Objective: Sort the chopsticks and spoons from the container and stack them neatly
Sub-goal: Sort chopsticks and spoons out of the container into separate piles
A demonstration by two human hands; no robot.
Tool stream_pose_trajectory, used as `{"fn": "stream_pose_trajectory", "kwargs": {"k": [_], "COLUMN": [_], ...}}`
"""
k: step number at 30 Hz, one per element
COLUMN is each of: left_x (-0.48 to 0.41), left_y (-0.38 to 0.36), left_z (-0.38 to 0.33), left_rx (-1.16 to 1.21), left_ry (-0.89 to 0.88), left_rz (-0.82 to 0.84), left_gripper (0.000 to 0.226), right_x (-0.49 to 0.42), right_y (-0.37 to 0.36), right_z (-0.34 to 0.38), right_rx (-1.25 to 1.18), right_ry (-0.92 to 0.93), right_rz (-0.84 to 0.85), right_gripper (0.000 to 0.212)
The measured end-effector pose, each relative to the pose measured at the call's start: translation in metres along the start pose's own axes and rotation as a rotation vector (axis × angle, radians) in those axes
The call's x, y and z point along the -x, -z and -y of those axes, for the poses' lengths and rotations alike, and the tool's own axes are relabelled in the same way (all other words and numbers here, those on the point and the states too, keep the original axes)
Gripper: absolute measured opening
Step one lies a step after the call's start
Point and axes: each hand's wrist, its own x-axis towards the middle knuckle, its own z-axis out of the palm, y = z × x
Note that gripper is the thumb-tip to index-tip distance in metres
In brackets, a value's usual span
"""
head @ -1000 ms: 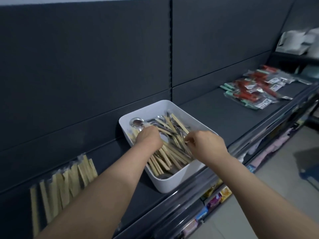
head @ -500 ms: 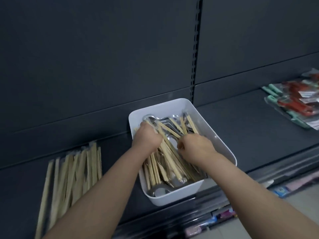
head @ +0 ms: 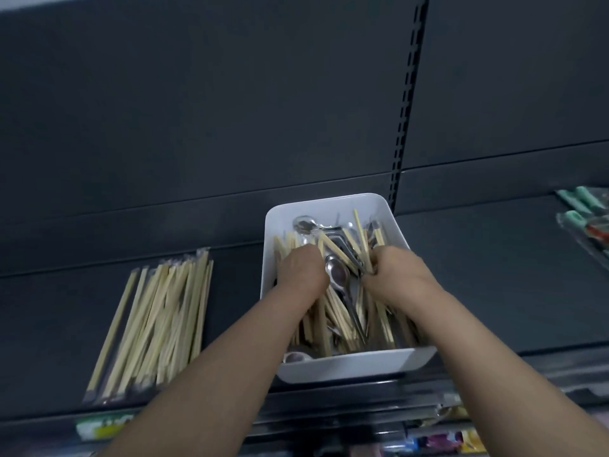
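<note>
The loose chopsticks (head: 333, 319) lie criss-crossed in the white container (head: 342, 369), tangled over and under the metal pieces, and one spoon (head: 337, 275) shows bowl-up in the gap between the two hands. Both hands are down inside the container, probably to part the sticks from the metal before anything is lifted. The left hand (head: 301, 272) is buried knuckles-up in the sticks along the left wall; its fingers curl downward out of sight, so I cannot tell whether its grip has closed on anything. The right hand (head: 393, 268) has its grip pinched on a few chopsticks that lean up toward the far right corner, a hold that would draw them clear of the spoon handles. The container sits at the front edge of the dark shelf (head: 494, 285), close to the person, which keeps the reach short. Well to its left on the same shelf lie the sorted chopsticks (head: 158, 321), in a roughly parallel layer, so I judge the sorting is under way with much left to do. Green and red packets (head: 590, 219) lie at the far right.
</note>
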Motion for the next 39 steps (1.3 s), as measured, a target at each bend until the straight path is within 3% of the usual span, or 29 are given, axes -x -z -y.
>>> {"fn": "stream_pose_trajectory", "kwargs": {"k": [5,9,18,21,24,27,31,34,37,39], "left_x": [-0.003,0.001,0.025,0.03,0.029,0.03,0.03,0.032,0.034,0.039], "left_y": [-0.007,0.01,0.029,0.028,0.031,0.034,0.042,0.06,0.083,0.094], "left_z": [-0.011,-0.001,0.029,0.03,0.027,0.02,0.02,0.047,0.099,0.136], "left_rx": [-0.037,0.153,0.486,0.57,0.67,0.786,0.908,0.931,0.976,1.003], "left_ry": [0.006,0.092,0.226,0.241,0.235,0.226,0.185,0.164,0.277,0.34], "left_rz": [0.003,-0.067,-0.114,-0.116,-0.113,-0.111,-0.142,-0.271,-0.415,-0.414], "left_gripper": [0.023,0.016,0.041,0.03,0.033,0.006,0.028,0.02,0.02,0.014], "right_x": [0.002,-0.001,-0.008,-0.01,-0.012,-0.011,-0.005,0.001,0.005,0.007], "right_y": [0.001,-0.006,-0.042,-0.033,-0.011,0.004,0.005,0.004,-0.005,-0.016], "right_z": [-0.012,-0.003,0.026,0.021,0.016,0.024,0.052,0.082,0.124,0.154], "right_rx": [0.052,0.099,0.206,0.096,-0.071,-0.211,-0.281,-0.287,-0.352,-0.418], "right_ry": [0.033,0.124,0.251,0.201,0.138,0.126,0.153,0.156,0.191,0.23], "right_rz": [-0.004,0.049,0.183,0.163,0.083,0.023,0.016,-0.037,-0.056,-0.023], "right_gripper": [0.022,0.017,0.018,0.008,0.006,0.009,0.008,0.006,0.02,0.019]}}
